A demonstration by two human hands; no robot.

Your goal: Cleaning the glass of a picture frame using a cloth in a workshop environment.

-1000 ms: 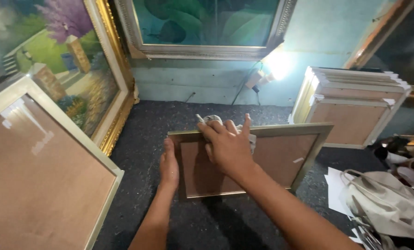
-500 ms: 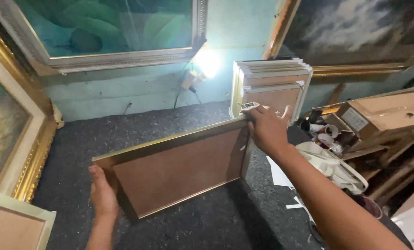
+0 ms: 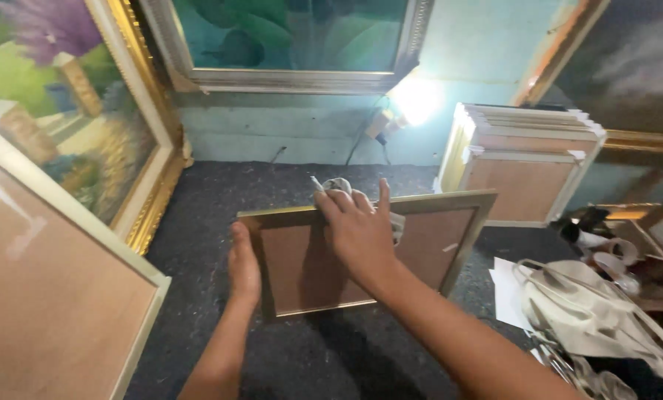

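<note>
A gold-edged picture frame stands on its long edge on the dark felt worktop, its brown backing board facing me. My left hand presses flat against the frame's left edge and steadies it. My right hand reaches over the top edge near the middle and holds a crumpled pale cloth against the rail. Part of the cloth hangs down behind my fingers.
A large pale frame leans at the left, with a gilded landscape painting behind it. A stack of white frames stands at the back right beside a bright lamp. A beige bag and papers lie at right.
Half a second ago my right hand held the cloth at the frame's right top corner. Now it is back near the middle of the top edge, and my view has swung back left.
</note>
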